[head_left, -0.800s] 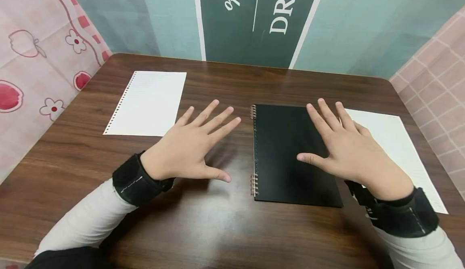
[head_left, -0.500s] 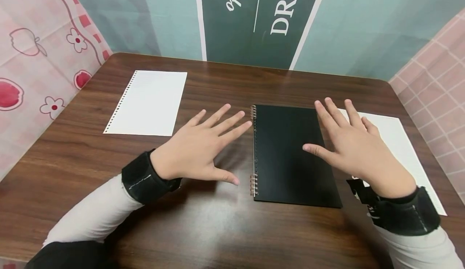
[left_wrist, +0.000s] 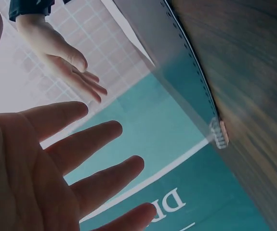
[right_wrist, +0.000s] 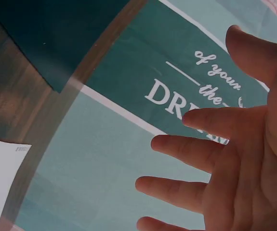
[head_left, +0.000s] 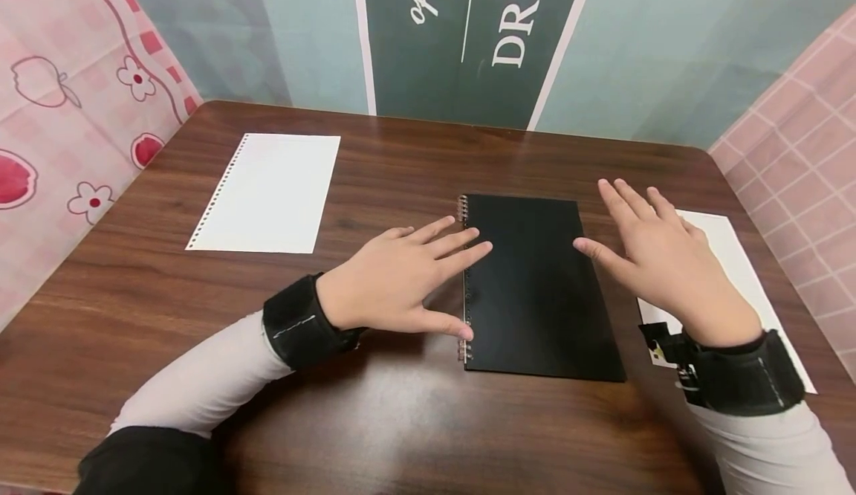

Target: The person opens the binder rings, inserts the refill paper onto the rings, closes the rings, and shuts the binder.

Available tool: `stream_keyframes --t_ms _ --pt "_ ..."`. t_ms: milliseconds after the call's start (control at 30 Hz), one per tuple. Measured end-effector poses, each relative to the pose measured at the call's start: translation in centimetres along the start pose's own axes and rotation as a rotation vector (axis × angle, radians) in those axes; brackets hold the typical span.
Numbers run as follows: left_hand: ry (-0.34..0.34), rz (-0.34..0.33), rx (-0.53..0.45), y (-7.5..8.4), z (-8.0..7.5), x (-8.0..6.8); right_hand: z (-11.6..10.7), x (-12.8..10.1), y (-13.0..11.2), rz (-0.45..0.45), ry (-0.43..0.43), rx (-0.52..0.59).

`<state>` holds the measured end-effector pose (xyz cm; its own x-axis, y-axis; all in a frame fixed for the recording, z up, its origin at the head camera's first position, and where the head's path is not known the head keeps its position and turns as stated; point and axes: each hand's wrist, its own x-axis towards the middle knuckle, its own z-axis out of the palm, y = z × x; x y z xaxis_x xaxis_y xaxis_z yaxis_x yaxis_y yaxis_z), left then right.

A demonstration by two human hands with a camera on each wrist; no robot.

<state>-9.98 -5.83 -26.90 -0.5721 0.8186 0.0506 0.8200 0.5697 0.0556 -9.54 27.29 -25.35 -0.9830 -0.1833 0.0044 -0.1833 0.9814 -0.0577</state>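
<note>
A black ring binder notebook [head_left: 535,287] lies closed on the table, its clear rings [left_wrist: 219,134] along the left edge. My left hand [head_left: 394,279] is held over that ringed edge with fingers spread and nothing in it. Between the notebook and a white sheet [head_left: 722,257] on the right hovers my right hand [head_left: 675,264], its fingers straight and its grasp empty. In the right wrist view, a corner of the white sheet [right_wrist: 3,178] and the notebook's dark cover [right_wrist: 56,38] show beyond the fingers. The right hand and wrist strap hide part of that sheet.
A loose-leaf sheet [head_left: 267,194] with punched holes down its left side lies at the back left of the brown wooden table [head_left: 374,435]. A teal cloth with lettering [head_left: 461,41] hangs behind the table. Pink patterned cloth [head_left: 73,108] borders the left.
My left hand has moved right, from beside the notebook to over its rings. The right hand has shifted slightly right, off the notebook's cover. The notebook and sheets have stayed put.
</note>
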Motion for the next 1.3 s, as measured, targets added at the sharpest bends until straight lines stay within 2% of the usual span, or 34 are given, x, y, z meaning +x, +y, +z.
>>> stream_keyframes --t_ms 167,367,633,767,967,1300 --pt "-0.019 0.032 -0.005 0.3 0.3 0.8 0.3 0.2 0.6 0.000 0.010 0.017" --pt "-0.030 0.087 0.034 0.7 0.7 1.8 0.5 0.5 1.3 0.025 -0.002 0.092" --pt "-0.053 0.142 0.044 1.6 1.2 2.4 1.0 1.0 2.3 0.033 -0.123 0.117" --pt "-0.043 0.153 0.044 1.9 1.4 2.4 1.3 1.2 2.5 0.028 -0.112 0.138" --pt "-0.064 0.182 0.051 2.6 1.6 2.6 1.9 1.5 2.7 0.004 -0.083 0.169" --pt "0.001 0.253 0.093 4.1 2.4 2.9 2.5 2.1 3.0 0.020 -0.120 0.170"
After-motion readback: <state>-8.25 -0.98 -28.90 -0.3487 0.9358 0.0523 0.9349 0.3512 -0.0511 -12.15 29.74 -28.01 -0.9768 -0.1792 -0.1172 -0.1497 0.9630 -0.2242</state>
